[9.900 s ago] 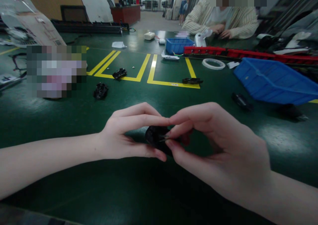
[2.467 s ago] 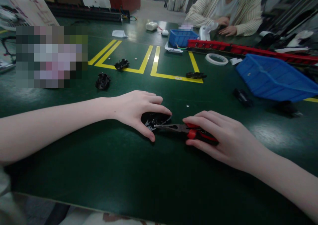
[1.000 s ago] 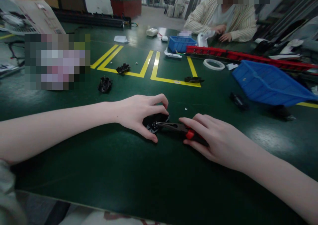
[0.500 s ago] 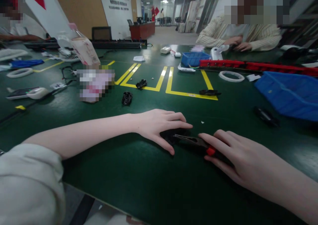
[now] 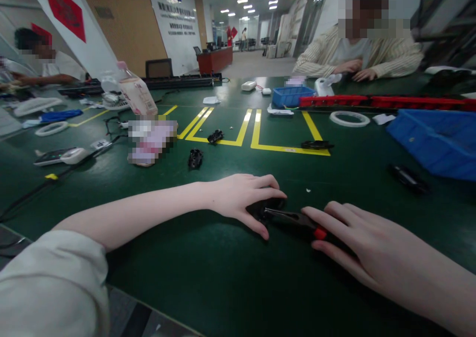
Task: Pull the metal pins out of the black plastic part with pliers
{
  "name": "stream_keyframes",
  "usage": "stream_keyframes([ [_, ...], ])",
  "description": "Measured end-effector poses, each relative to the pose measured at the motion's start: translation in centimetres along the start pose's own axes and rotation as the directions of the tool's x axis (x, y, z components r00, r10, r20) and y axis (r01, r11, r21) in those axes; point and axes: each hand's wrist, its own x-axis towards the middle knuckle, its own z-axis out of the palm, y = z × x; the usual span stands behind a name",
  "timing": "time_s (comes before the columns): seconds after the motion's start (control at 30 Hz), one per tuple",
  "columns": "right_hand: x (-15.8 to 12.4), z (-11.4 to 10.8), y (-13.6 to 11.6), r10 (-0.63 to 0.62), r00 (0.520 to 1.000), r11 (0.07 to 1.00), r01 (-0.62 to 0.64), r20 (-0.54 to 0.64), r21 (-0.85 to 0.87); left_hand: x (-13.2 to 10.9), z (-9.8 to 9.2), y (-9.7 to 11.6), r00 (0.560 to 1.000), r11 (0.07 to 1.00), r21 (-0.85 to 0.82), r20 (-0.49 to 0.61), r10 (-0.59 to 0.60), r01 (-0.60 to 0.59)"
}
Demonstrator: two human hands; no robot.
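Observation:
My left hand (image 5: 241, 198) reaches across the green table, thumb and fingers spread around a dark plastic part (image 5: 256, 210) and gripping it against the tabletop. The hand covers much of that part. From the right, my right hand (image 5: 366, 243) has its fingers wrapped round a black tool with a red patch (image 5: 303, 222). This tool tapers to a narrow metallic tip, which meets the dark part between my left thumb and fingers. Its handle is mostly hidden in my palm, and its exact kind is unclear.
Two small black parts (image 5: 195, 158) lie ahead near the yellow tape (image 5: 223, 141). At right are a blue bin (image 5: 435, 143), a black piece (image 5: 409, 179) and a white tape ring (image 5: 349, 119). A bottle (image 5: 136, 91) stands at left. A person (image 5: 357, 59) sits opposite.
The view has tilted up slightly, so everything sits a little lower and further right. Both hands keep their hold, with the tool tip still at the dark part.

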Motion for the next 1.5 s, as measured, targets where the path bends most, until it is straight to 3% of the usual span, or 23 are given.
stream_keyframes([
  [0.27, 0.0, -0.3, -0.1, -0.005, 1.0, 1.0, 0.005, 0.02, -0.004, 0.1, 0.1, 0.0, 1.0, 0.999, -0.04, -0.009, -0.018, 0.018],
  [0.67, 0.2, -1.2, -0.5, 0.053, 0.983, 0.997, -0.063, 0.175, 0.053, 0.0, 0.1, 0.2, 0.998, 0.996, -0.058, 0.033, -0.062, 0.064],
  [1.07, -0.1, -1.8, -0.5, 0.077, 0.968, 0.994, -0.094, 0.239, 0.062, 0.5, -0.6, 0.8, 0.986, 0.983, -0.096, 0.072, -0.153, 0.16],
  [1.5, 0.1, -1.2, -0.5, 0.061, 0.976, 0.998, -0.054, 0.208, -0.039, 0.3, 0.1, 0.9, 0.992, 0.993, 0.037, 0.059, -0.115, 0.113],
])
